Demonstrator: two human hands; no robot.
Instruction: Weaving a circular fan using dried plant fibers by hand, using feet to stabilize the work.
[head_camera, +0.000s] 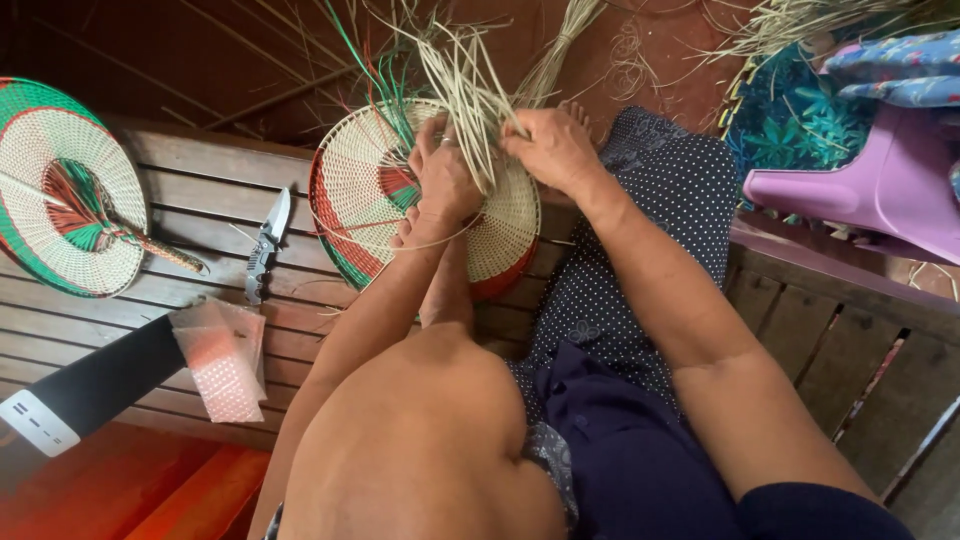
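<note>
Two hands grip the loose straw strands (470, 90) above a half-woven fan (420, 200): left hand (445, 180) pressed on its middle, right hand (550, 150) pinching strands at its top edge; left of it lie a knife (267, 245) and a finished fan (65, 190) on the desk (200, 200)

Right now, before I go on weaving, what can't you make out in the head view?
- Centre of the unfinished woven fan: covered by the left hand and right hand.
- How the loose straw strips cross under the fingers: hidden, too fine to trace.
- Fan's lower edge: behind the raised knee.
- Finished fan: cut off by the left frame edge.
- Folding knife: blade edge too small to judge.
- Purple plastic item: cut off at right.
</note>
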